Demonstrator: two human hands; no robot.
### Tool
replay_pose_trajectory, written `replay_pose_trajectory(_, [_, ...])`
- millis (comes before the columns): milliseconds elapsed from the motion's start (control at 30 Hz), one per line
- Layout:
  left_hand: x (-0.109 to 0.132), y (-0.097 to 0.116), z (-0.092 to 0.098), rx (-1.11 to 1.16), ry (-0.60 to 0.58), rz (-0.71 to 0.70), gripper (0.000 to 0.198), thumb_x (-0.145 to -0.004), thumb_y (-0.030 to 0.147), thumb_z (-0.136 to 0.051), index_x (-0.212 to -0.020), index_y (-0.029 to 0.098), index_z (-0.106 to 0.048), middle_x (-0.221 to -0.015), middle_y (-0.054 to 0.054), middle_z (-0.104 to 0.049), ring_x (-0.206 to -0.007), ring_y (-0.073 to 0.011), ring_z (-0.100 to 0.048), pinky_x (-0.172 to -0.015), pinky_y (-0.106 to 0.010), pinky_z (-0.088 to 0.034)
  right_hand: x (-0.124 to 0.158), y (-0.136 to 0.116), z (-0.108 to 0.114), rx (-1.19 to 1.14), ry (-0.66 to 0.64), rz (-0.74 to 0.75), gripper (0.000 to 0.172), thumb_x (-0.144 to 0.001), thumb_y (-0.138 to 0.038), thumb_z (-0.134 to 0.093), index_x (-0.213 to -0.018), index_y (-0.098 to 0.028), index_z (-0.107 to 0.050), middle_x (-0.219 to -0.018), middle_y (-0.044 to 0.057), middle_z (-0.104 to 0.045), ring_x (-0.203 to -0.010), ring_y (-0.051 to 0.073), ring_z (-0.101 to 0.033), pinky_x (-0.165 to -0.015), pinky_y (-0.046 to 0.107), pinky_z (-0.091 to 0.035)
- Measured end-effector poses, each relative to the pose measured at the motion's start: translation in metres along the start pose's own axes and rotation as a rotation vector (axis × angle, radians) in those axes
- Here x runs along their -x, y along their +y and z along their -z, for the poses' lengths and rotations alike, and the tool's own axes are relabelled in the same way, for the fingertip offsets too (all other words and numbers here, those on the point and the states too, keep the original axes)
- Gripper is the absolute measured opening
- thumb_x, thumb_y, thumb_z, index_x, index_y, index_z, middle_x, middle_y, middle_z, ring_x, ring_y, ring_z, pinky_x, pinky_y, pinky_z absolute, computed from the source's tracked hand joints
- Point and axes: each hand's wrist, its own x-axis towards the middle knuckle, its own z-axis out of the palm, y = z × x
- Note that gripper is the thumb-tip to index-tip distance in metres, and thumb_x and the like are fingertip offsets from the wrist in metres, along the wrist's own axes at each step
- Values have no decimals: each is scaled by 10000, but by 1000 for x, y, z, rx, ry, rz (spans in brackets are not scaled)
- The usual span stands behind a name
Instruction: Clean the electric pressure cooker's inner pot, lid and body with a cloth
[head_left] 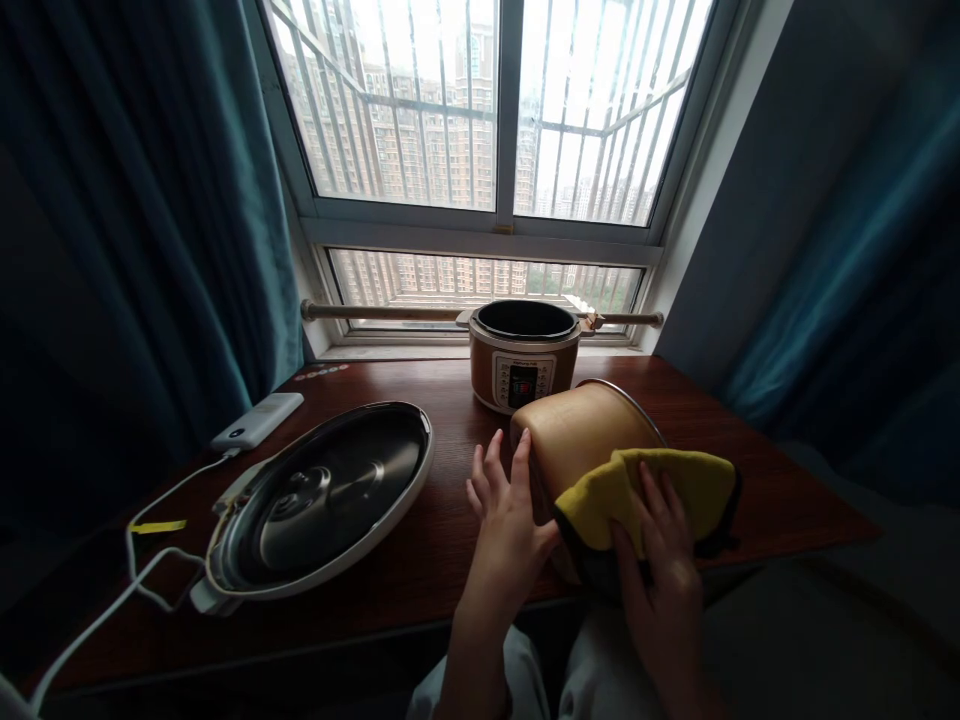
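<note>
A gold inner pot (592,430) lies tilted on its side, its metal rim turned away to the upper right. Against its base, my left hand (506,515) grips the pot with the index finger and thumb, the other fingers spread. My right hand (664,560) presses a yellow cloth (682,490) with a dark edge onto the near side of the pot, fingers bent over the fabric. Part of the pot is hidden under the cloth. Behind it stands the brown electric pressure cooker (487,370), upright, lidless, with a lit display.
The cooker's lid (330,500) rests on the left of the brown table (450,380), dark inner side up. A white power bank (259,420) with a white cable (165,490) lies at the left edge. A barred window and a rod are behind; blue curtains hang both sides.
</note>
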Motion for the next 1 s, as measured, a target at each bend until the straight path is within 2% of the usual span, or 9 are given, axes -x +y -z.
replay_pose_trajectory(133, [-1,2,-1,-15,21,15,819,-692,471,-619,-1387,258,-242,-1470,-122,-122,-1345,-354,-54,-1029,-595,-152,26,15,1,-9,-164,175,548,-859,-147,-440,-1384,-249,-317,-1442,63,-300,-1329,322,-231,-1002,520,-326])
replay_pose_trajectory(300, [0,5,-3,-28,61,-7,839,-684,558,-602,-1374,240,-244,-1468,-129,-132,-1350,-349,-37,-1036,-598,-138,41,35,6,22,-55,14,549,-876,-153,-413,-1399,-252,-278,-1436,76,-308,-1328,311,-242,-1009,549,-301])
replay_pose_trajectory(400, [0,9,-5,-51,101,-29,853,-665,583,-608,-1351,209,-265,-1463,-148,-150,-1350,-361,-46,-1031,-611,-137,46,39,8,-31,-147,91,530,-874,-144,-409,-1378,-280,-318,-1445,46,-297,-1331,287,-249,-1005,486,-342])
replay_pose_trajectory(467, [1,11,-5,-63,113,-52,868,-646,595,-619,-1334,195,-273,-1467,-156,-155,-1353,-368,-38,-1024,-626,-134,48,41,9,-68,-150,66,506,-879,-163,-401,-1367,-286,-339,-1434,36,-321,-1325,267,-269,-1019,461,-334])
replay_pose_trajectory(567, [3,13,-1,-68,98,-100,851,-646,604,-615,-1308,188,-282,-1450,-156,-241,-1360,-361,-36,-1008,-657,-116,45,44,10,-128,-8,-268,456,-900,-279,-377,-1354,-237,-367,-1361,65,-432,-1275,253,-365,-1015,440,-340])
replay_pose_trajectory(667, [7,15,6,-94,158,-137,842,-655,619,-595,-1300,168,-296,-1379,-172,-378,-1353,-348,-124,-1003,-669,-80,37,48,13,-196,90,-623,499,-876,-436,-396,-1294,-171,-457,-1228,95,-555,-1152,264,-493,-937,390,-410])
replay_pose_trajectory(800, [9,16,17,-123,207,-225,726,-684,631,-553,-1243,188,-417,-1196,-138,-569,-1260,-321,-357,-1022,-644,-15,22,59,17,-272,110,-828,573,-809,-557,-446,-1198,-150,-554,-1116,91,-617,-1044,271,-547,-845,335,-439])
replay_pose_trajectory(867, [9,16,18,-111,200,-265,632,-725,606,-525,-1223,221,-468,-1222,-123,-554,-1253,-305,-372,-1043,-612,-38,14,69,17,-317,110,-924,602,-783,-592,-461,-1166,-143,-580,-1033,83,-648,-960,264,-575,-748,308,-459])
replay_pose_trajectory(1000, [3,17,10,-132,194,-270,606,-758,555,-523,-1291,280,-436,-1433,-100,-328,-1347,-311,-185,-1050,-599,-64,0,87,16,-545,168,-1078,665,-719,-602,-545,-1187,-131,-571,-934,74,-672,-816,243,-609,-613,284,-468])
